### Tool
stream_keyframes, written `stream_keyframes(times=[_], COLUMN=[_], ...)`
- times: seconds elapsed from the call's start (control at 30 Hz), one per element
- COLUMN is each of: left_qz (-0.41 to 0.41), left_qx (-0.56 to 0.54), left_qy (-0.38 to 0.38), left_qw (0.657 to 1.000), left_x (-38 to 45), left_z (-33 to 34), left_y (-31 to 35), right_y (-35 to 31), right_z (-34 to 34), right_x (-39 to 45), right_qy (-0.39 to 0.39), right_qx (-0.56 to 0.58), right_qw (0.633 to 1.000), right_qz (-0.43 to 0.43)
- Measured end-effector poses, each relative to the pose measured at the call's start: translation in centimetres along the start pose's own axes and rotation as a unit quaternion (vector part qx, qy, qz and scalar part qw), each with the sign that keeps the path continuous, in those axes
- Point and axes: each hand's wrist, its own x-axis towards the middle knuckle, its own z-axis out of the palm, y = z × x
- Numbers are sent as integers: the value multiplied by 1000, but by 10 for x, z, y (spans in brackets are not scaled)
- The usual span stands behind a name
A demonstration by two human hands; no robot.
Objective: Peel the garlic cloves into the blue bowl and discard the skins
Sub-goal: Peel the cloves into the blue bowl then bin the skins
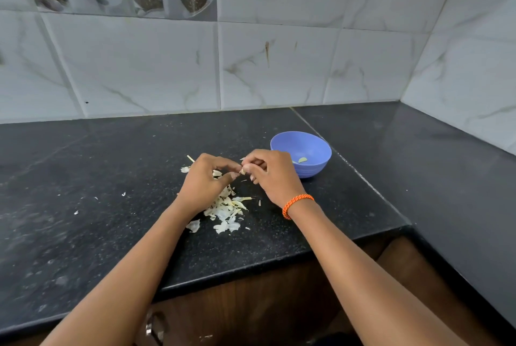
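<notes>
Garlic clove (243,170): small, pale, held above the tabletop (111,167) between both hands, just left of the blue bowl (315,161). Mostly hidden by fingers; cannot tell how much skin remains on it.

Right hand (269,174): grip narrow, fingertips curled round the clove and holding it. Orange cord bracelet (296,205) on that wrist.

Left hand (208,178): fingers curled, thumb and forefinger pinching at the clove's near end, apparently on a flap of skin. Exact contact too small to confirm.

Blue bowl: upright on the tabletop, just beside the right hand. One peeled clove (302,160) visible inside; the hand hides part of the interior.

Skins (226,209): loose pale heap on the tabletop under and just behind the hands, with a few flakes scattered further left. Not yet discarded.

Step in hand, by my reading: stripping skin off the current clove.

Next move calls for: pulling the flap clear without crushing the clove, letting the skin fall onto the heap, then a short carry right to drop the bare clove over the bowl's rim. Skins need gathering afterwards.
</notes>
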Motion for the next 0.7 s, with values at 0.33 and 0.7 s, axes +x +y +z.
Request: stream_keyframes(times=[0.33, 0.7], left_qz=[-29, -48], left_qx=[14, -13], left_qy=[27, 28], left_qw=[999, 998], left_x=[-3, -2], left_z=[3, 6], left_y=[2, 3], right_y=[16, 18], right_z=[16, 16], right_x=[-22, -21], right_qy=[72, 84], right_qx=[149, 206], right_qw=[986, 974], right_qz=[30, 35])
